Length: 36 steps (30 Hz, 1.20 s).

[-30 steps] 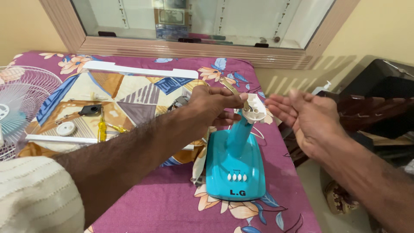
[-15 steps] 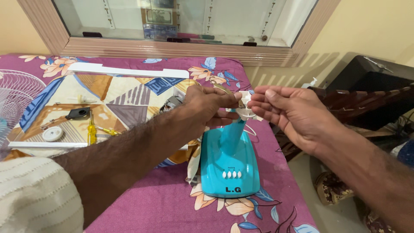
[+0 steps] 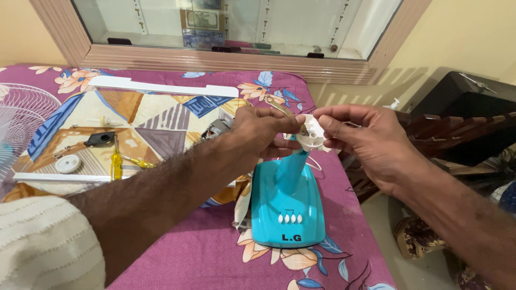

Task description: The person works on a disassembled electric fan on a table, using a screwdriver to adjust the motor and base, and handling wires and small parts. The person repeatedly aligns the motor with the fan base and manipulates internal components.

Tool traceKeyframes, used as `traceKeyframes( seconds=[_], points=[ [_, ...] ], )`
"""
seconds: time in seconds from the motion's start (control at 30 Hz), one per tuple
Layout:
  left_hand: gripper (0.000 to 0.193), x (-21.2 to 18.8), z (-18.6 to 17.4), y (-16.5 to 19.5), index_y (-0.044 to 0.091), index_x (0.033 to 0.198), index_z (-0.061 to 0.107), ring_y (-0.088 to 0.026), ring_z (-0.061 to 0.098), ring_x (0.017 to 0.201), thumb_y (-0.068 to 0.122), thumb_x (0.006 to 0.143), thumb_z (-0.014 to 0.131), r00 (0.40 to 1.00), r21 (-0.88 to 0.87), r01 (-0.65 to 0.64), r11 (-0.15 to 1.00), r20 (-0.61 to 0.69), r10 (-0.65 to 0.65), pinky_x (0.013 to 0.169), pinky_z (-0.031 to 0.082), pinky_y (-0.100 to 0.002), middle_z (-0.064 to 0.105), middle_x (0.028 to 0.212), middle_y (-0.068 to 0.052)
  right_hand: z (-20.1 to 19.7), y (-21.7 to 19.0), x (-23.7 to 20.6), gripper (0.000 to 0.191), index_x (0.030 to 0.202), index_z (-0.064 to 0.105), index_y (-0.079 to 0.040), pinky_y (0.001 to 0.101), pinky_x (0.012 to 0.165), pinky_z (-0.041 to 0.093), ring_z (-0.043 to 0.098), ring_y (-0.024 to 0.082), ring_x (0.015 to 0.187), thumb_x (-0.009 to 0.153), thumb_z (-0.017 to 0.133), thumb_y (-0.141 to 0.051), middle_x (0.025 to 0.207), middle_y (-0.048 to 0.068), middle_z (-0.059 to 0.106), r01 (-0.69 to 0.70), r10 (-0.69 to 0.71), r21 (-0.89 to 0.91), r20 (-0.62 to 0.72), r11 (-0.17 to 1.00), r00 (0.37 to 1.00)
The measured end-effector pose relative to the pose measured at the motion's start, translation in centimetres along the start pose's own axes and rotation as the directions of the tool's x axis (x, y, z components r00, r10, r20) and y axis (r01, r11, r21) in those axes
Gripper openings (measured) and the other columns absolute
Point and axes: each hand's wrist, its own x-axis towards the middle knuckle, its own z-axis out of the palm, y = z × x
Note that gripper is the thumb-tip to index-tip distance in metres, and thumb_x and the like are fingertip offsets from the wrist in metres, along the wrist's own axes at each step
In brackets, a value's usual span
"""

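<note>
White plastic cap (image 3: pixel 312 132) atop upright turquoise fan base (image 3: pixel 287 201)

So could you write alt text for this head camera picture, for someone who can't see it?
Two bare hands, left hand and right hand, meet at a small white plastic part atop the neck of a turquoise fan base on a purple floral cloth. To the left lie a yellow screwdriver and a white fan grille.

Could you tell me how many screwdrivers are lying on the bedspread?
2: one yellow-handled screwdriver lies upright in the picture on the patterned spread, left of the left forearm; a second, smaller yellow screwdriver lies just right of it. Others may be hidden behind the arm.
</note>
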Motion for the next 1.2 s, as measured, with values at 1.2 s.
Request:
traceKeyframes(
  seconds=[1.2],
  points=[
    [0.021,0.3,-0.3,-0.4,0.003,0.103,0.072,-0.021,0.076,0.078,0.017,0.088,0.073,0.999,0.024,0.023,0.999,0.023,-0.023,0.069,0.066,-0.032,0.079,0.1,-0.011,0.9,-1.0,0.9,0.018,0.106,0.08,-0.008,0.0278,0.06,0.061,0.074,0.011,0.068,0.09,0.071,-0.01,0.088,0.004,0.081,0.298,-0.264,-0.641,0.152,0.707,0.952]
  ],
)
